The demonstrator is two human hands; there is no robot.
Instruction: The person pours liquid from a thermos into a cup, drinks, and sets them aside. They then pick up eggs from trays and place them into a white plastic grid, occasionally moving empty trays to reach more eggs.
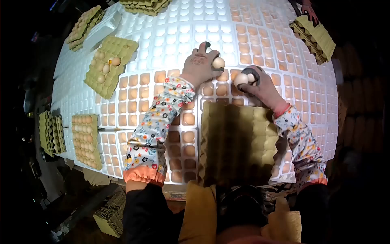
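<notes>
My left hand (199, 65), in a grey glove with dark fingertips, is closed around an egg (218, 63); a second pale egg shows partly between its fingers. To its right, my gloved right hand (263, 86) grips two eggs (241, 79) side by side. Both hands are over white moulded egg trays (198, 106), whose square pockets hold many eggs. Between my forearms, close to my body, a yellowish pulp egg tray (239, 142) lies on top of the white trays, partly in shadow.
At left lie a pulp tray with several eggs and what looks like a broken yolk (106, 83), and a full egg tray (86, 140). Stacked pulp trays (50, 132) stand at the left edge. Another person's hand (310, 15) touches a tray stack (315, 38) at upper right.
</notes>
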